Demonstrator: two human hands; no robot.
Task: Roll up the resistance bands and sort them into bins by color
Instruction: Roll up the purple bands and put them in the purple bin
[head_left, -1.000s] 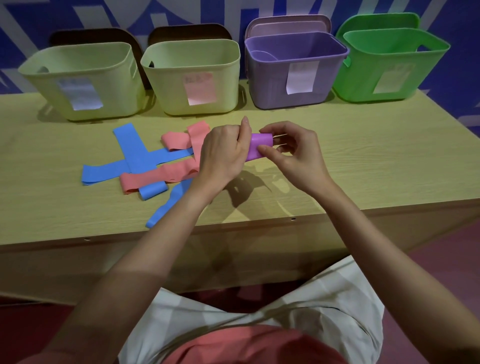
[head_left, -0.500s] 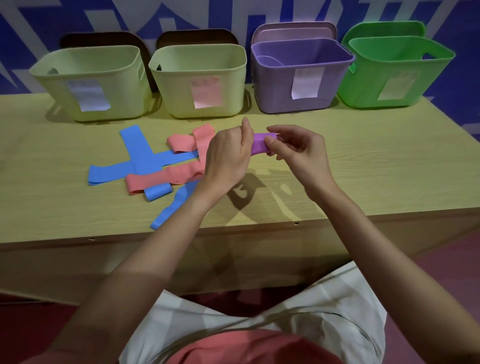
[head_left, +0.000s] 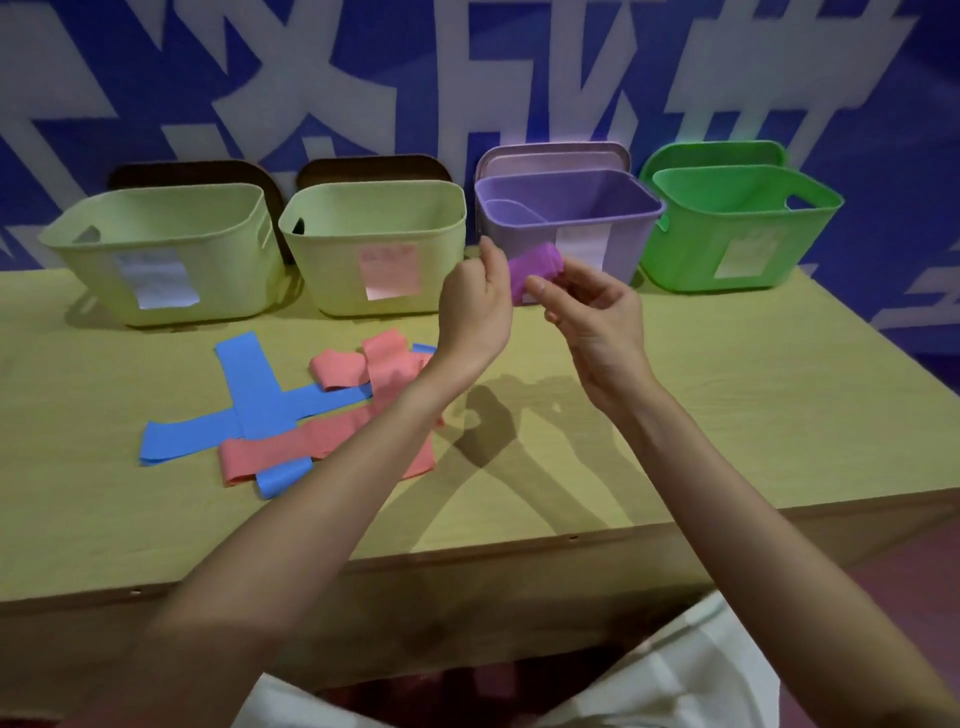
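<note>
Gripping a rolled purple rubber resistance band (head_left: 535, 271) together, left hand (head_left: 475, 306) and right hand (head_left: 592, 317) hover before the purple plastic bin (head_left: 571, 228).

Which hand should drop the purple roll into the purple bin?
Probably the right hand. It pinches the purple roll and is nearer the purple bin, which stands just behind it. The left hand grips the roll's other end but would have to cross over.
</note>
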